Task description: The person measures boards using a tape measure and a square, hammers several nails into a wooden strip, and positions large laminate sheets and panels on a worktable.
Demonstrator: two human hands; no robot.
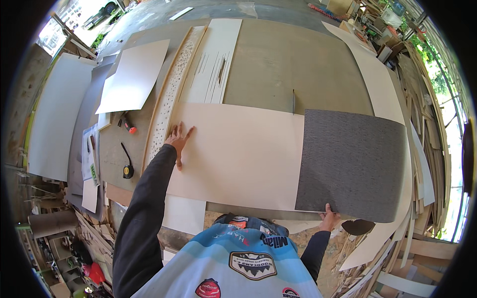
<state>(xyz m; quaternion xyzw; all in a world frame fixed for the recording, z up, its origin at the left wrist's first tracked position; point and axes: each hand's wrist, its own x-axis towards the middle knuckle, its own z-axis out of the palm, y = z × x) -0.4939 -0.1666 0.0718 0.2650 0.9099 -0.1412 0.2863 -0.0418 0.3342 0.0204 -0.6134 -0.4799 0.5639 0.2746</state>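
Observation:
A broad pale pink-beige sheet (238, 154) lies across the worktable in front of me. My left hand (178, 141) rests flat on its left end, fingers spread. Over its right end lies a dark grey, grained sheet (352, 164), its right side curving. Whether the two are one folded piece I cannot tell. My right hand (328, 218) pinches the near edge of the grey sheet close to its left corner, the fingers partly hidden. Left of the pale sheet runs a long wood-edged strip (171, 87) with a speckled face.
A tape measure (128, 171) and a red-and-black tool (127, 123) lie on the left of the table (293, 59). White panels (135, 74) sit beyond them. A slotted white board (213, 62) extends toward the far edge. Stacked wooden strips (427, 109) line the right side.

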